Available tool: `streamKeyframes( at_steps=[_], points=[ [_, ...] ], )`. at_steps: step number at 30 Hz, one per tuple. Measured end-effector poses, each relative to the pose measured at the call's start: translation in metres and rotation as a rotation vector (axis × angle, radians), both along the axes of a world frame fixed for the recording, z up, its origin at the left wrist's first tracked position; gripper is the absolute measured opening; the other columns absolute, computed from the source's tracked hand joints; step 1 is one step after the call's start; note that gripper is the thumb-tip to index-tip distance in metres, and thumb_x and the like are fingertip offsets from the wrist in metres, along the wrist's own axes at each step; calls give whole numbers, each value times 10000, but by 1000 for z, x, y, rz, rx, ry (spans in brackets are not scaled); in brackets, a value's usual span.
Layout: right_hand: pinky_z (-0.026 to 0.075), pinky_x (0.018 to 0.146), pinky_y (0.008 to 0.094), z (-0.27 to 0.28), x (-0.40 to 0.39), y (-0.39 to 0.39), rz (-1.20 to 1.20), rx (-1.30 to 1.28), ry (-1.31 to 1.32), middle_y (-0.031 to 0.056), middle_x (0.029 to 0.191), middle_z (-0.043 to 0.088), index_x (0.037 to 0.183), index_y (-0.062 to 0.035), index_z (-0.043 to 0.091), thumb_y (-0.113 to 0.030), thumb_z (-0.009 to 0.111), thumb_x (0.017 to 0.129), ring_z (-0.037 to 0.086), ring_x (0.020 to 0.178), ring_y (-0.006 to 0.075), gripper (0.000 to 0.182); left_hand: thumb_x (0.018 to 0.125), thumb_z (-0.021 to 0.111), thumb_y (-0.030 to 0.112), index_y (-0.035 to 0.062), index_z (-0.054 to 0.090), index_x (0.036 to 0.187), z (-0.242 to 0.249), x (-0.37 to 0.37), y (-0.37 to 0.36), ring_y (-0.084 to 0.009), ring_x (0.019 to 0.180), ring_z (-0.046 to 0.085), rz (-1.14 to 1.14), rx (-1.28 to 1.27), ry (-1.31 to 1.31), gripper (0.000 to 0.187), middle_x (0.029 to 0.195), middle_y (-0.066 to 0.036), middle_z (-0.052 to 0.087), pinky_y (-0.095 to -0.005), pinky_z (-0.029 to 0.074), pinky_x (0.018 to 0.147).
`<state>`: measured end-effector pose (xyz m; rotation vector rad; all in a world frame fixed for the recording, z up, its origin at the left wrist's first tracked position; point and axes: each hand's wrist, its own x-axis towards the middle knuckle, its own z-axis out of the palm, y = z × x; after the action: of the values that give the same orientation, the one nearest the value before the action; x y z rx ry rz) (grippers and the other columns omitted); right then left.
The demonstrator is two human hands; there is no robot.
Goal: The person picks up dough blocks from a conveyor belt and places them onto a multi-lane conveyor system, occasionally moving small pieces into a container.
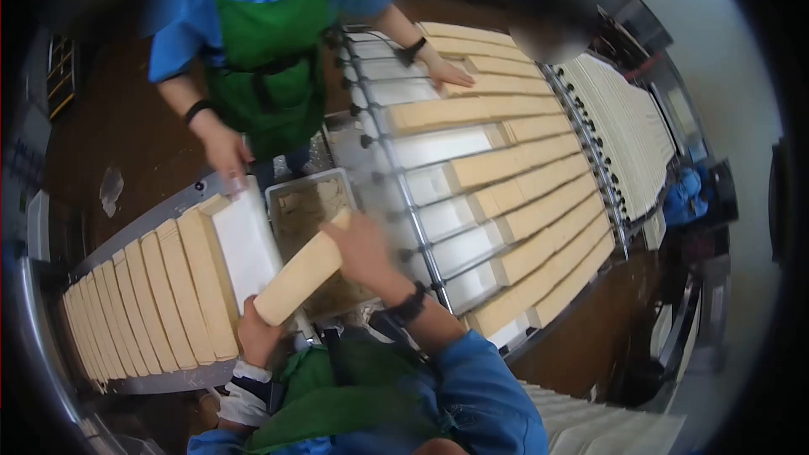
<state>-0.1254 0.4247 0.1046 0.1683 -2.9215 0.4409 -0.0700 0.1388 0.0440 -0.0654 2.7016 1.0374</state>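
Observation:
A long pale yellow block (302,276) is held slantwise between both my hands. My left hand (257,339) grips its lower end, fingers closed at the side. At the upper end my right hand (364,254) is closed around the block, slightly blurred. Beneath it stands a grey bin (344,179) with pale scraps inside. To the left, a row of similar upright blocks (160,295) lines a metal conveyor, with a white surface (249,236) bare beside the nearest one. My left hand is right at that surface's near edge.
Opposite me stands a person in a green apron (274,50), one hand (226,152) near the row's far end, the other (451,76) on a block at right. Rows of long blocks (539,202) lie between thin bars on the right-hand conveyor, which has a metal rail (403,185).

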Motion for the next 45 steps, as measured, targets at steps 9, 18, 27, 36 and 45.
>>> streamKeyframes(
  at_steps=[9,18,27,36,45],
  points=[
    [510,838,458,49,116,194,-420,-177,-239,234,993,619,1281,-165,564,-125,805,627,602,979,387,698,621,861,250,118,516,1258,91,-33,157,-419,956,653,-483,94,211,737,1035,-204,665,-466,544,820],
    [481,925,445,-35,136,286,-544,-522,-146,238,1140,615,1290,-7,503,-180,811,679,592,1079,380,706,715,820,338,47,492,1354,113,-2,206,-379,874,686,-653,146,235,775,989,-236,668,-434,557,779],
    [438,835,500,13,161,123,-635,-248,128,222,965,586,983,26,624,-231,725,812,543,953,413,325,819,753,306,2,399,1438,63,7,243,-255,695,686,-405,367,-91,775,774,-139,679,-363,543,668],
    [441,882,493,1,152,90,-655,-339,48,241,1047,573,1052,48,566,-259,766,758,529,1025,431,469,865,748,147,55,348,1486,-15,4,214,-90,752,576,-364,873,-216,744,812,-15,579,-271,509,686],
    [375,1030,534,-7,144,78,-561,-327,18,365,1273,477,1431,152,292,-431,825,652,456,1185,500,1111,882,586,-61,83,321,1497,23,9,219,-89,830,585,-412,870,-202,686,925,-50,612,-253,495,729]
  ],
)
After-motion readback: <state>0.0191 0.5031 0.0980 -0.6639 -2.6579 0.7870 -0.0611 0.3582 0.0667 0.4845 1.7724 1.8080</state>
